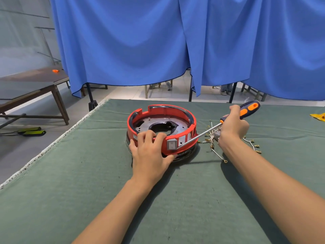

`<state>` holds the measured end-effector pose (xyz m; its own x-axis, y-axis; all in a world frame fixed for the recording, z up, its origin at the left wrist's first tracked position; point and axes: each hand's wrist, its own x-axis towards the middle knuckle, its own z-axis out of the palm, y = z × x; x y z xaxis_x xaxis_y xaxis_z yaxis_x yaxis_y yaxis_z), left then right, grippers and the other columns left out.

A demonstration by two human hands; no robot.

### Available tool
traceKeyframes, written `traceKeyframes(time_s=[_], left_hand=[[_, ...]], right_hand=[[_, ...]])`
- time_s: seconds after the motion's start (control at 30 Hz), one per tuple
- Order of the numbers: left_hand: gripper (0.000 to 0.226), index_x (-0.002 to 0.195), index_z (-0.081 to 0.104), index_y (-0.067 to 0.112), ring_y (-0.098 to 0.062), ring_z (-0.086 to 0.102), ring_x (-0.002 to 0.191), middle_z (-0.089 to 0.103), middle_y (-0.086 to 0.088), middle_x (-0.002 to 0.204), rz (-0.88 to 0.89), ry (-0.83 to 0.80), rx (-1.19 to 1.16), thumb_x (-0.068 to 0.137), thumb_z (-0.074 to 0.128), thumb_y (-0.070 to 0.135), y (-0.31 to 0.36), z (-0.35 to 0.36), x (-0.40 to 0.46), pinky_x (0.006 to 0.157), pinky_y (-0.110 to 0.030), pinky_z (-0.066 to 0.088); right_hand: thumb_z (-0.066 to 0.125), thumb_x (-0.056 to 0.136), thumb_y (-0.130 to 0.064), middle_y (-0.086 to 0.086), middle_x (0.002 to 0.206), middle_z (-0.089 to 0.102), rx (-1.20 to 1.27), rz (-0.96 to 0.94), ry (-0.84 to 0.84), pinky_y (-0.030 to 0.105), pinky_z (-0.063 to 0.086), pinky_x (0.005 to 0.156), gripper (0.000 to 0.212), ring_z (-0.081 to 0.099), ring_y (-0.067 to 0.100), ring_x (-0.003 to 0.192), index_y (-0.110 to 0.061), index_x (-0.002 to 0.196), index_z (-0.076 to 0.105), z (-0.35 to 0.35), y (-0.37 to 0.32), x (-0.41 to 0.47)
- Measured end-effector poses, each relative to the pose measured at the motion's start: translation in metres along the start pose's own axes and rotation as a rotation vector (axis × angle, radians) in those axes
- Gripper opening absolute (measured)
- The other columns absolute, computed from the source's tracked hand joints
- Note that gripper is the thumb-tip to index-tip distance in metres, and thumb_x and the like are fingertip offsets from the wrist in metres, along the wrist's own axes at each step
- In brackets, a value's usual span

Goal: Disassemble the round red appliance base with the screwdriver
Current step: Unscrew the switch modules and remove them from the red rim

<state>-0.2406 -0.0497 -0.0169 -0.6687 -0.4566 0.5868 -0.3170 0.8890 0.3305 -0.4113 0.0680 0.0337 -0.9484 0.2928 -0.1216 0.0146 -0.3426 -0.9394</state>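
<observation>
The round red appliance base (175, 113) sits on the green table cover, open side up, with a grey metal plate inside and a grey rocker switch (172, 144) on its near wall. My left hand (151, 152) grips the near rim, fingers curled over the edge. My right hand (232, 127) holds the screwdriver (248, 110) by its blue and orange handle. The metal shaft slants down to the left, and its tip meets the red wall just right of the switch.
A bundle of white wires with brass terminals (253, 143) lies right of the base, partly behind my right hand. A yellow object (318, 116) lies at the table's right edge. Blue curtains (158, 41) hang behind the table. A wooden bench (31, 88) stands at the left.
</observation>
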Motion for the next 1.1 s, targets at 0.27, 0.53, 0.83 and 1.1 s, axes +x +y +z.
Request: traceKeyframes(time_s=[0.27,0.53,0.83,1.1], left_hand=[[0.054,0.111,0.061,0.022,-0.023,0.036,0.116,0.053,-0.001,0.110,-0.013,0.020,-0.038,0.064,0.080,0.039,0.002,0.000,-0.005,0.098,-0.058,0.032],[0.053,0.109,0.062,0.022,-0.022,0.037,0.113,0.054,0.000,0.108,0.006,0.029,-0.047,0.062,0.080,0.038,-0.001,0.003,-0.004,0.097,-0.057,0.033],[0.056,0.114,0.060,0.024,-0.021,0.034,0.116,0.052,0.001,0.112,0.021,0.001,-0.058,0.065,0.079,0.042,-0.004,0.003,-0.003,0.099,-0.059,0.030],[0.056,0.118,0.059,0.026,-0.022,0.034,0.116,0.050,0.002,0.112,0.007,-0.004,-0.058,0.068,0.077,0.044,-0.003,0.004,-0.001,0.102,-0.055,0.026]], right_hand=[[0.055,0.077,-0.042,-0.006,0.051,0.057,0.004,0.062,0.088,0.030,0.041,0.052,0.034,0.052,0.017,0.053,-0.015,0.057,0.056,-0.011,0.014,-0.008],[0.055,0.075,-0.039,-0.006,0.052,0.057,-0.002,0.138,0.117,0.030,0.034,0.048,0.031,0.051,0.015,0.053,-0.014,0.057,0.057,-0.002,0.028,-0.008],[0.055,0.078,-0.038,-0.004,0.053,0.053,0.004,0.101,0.089,0.030,0.035,0.049,0.030,0.047,0.016,0.051,-0.014,0.059,0.051,-0.006,0.015,-0.016],[0.056,0.078,-0.038,-0.010,0.042,0.050,0.033,0.035,0.078,0.029,0.035,0.048,0.030,0.048,0.013,0.047,-0.017,0.058,0.050,-0.023,0.002,-0.026]])
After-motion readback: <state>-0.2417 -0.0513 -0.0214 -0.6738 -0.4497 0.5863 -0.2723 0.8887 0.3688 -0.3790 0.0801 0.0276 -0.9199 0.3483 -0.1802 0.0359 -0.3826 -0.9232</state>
